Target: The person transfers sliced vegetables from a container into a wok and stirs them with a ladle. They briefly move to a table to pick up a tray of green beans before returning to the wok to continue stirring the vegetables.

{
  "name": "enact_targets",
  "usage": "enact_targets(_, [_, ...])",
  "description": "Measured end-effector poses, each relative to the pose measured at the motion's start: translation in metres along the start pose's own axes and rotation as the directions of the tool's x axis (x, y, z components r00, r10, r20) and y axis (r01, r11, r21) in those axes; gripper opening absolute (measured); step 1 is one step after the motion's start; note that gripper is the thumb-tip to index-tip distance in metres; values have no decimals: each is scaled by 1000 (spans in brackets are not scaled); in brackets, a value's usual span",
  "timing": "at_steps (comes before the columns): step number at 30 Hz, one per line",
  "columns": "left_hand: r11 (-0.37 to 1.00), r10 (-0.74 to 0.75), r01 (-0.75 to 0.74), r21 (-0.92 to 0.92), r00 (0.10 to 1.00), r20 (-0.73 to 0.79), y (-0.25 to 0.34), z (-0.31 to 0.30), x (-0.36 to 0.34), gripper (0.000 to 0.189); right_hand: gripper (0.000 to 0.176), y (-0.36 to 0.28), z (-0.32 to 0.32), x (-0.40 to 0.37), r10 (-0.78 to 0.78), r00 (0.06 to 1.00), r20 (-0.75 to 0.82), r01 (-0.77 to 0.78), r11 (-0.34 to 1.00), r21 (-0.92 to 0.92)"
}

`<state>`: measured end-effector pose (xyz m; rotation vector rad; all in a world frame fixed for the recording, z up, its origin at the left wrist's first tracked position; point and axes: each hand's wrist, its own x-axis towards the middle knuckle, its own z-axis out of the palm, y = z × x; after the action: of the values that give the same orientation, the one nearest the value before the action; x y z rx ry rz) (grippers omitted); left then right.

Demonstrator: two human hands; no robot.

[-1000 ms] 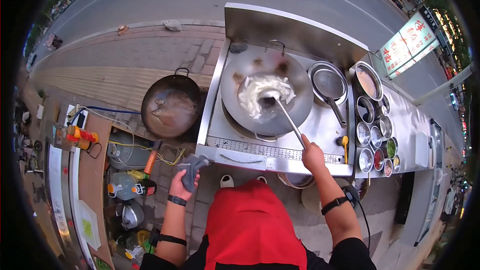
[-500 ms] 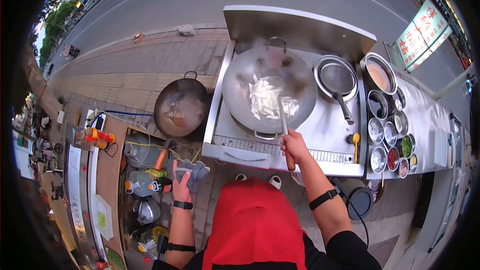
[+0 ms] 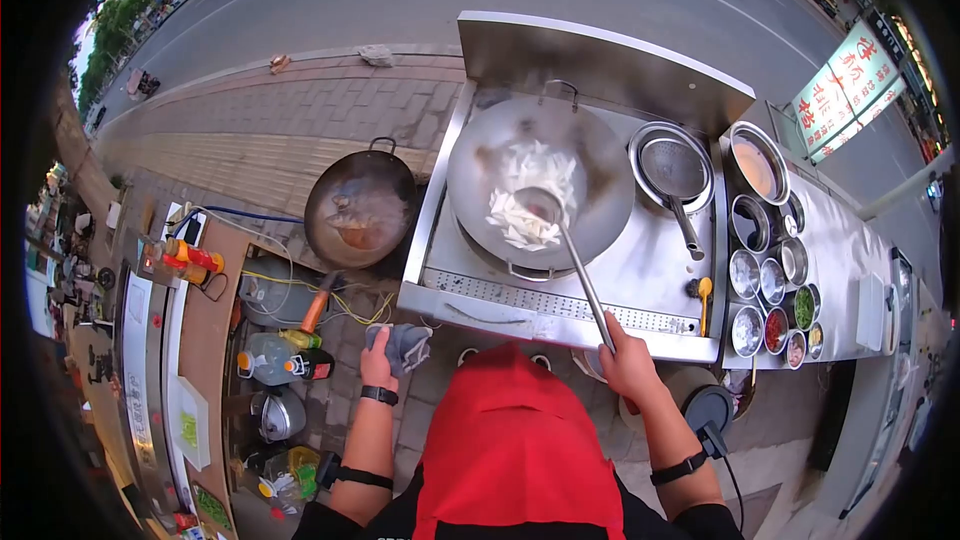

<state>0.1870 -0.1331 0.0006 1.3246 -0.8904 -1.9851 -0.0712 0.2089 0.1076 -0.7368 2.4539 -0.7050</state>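
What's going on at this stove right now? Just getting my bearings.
A person in a red apron is at a wok with a ladle. The right hand grips the ladle by its handle, its bowl down among white pieces in the large wok. The left hand holds a grey cloth away from that wok. A darker wok sits left of the stove, and a strainer rests to the large wok's right.
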Motion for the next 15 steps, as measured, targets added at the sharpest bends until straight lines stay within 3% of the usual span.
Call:
enact_targets(5, [980,-155,164,-116,985,82,-17,-11,13,28,58,-1,17,0,-40,996,75,42,999,-30])
enact_targets(8, [982,-151,155,-109,987,47,-21,-9,6,27,56,5,26,22,13,997,75,-4,994,-113])
enact_targets(15, [985,-161,165,-39,982,103,-40,-38,9,35,55,52,26,119,-41,981,-190,31,998,-56])
